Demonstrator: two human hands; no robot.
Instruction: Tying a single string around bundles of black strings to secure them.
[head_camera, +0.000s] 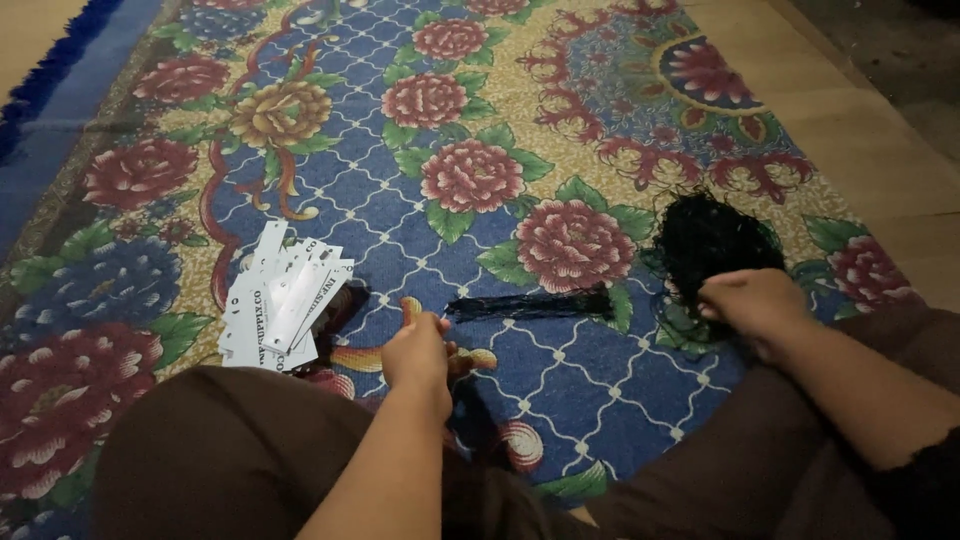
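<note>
Black hair strand (530, 304) between both hands

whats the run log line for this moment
left hand: pinches black strand | right hand: on black thread pile | white tags: on rug

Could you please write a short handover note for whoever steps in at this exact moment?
Left hand: closed, pinching one end of a straight black fibre bundle that lies flat on the floral carpet.
Right hand: fingers curled down on the loose black fibre pile to the right; whether it grips any strands cannot be told.
Things: a stack of white paper strips lies fanned out left of the left hand, untouched.
Done: one bundle is drawn out straight.
Left: the pile is still tangled and the strips are unused.
</note>
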